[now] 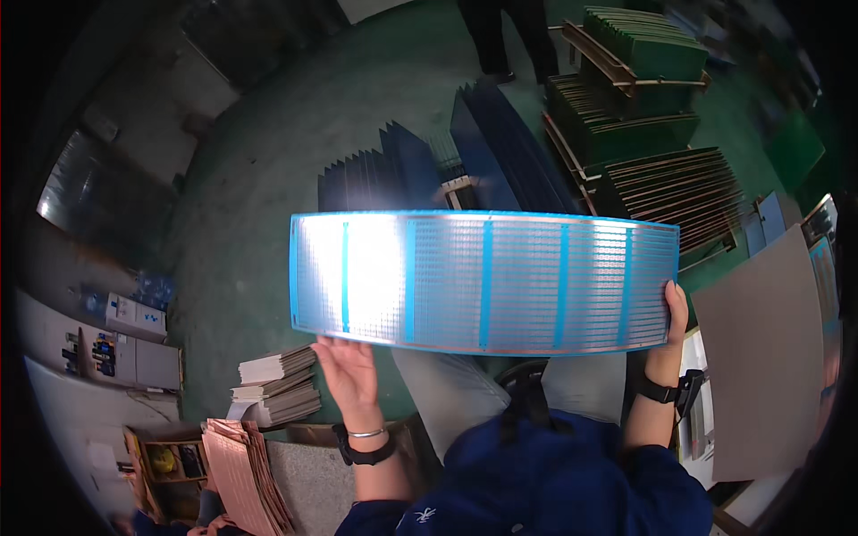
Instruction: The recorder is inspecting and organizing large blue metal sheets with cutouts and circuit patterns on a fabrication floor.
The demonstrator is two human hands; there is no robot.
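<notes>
A long circuit board panel (447, 281), silvery with blue stripes and blue edges, is held up in front of me across the middle of the head view. Bright glare washes out its left part. My left hand (349, 371) grips the near edge toward the left end, its fingertips hidden behind the panel. At the right end my right hand (677, 313) is closed round the edge near the lower corner, with the thumb showing along the side. Both wrists carry black bands.
Racks of upright dark blue boards (500, 147) stand beyond the panel. Green boards (643, 45) fill racks at the far right. Near left are stacked pale sheets (277, 384) and copper-coloured sheets (246, 473). A large grey-brown board (760, 357) rises at right. Another person's legs (509, 36) show at the back.
</notes>
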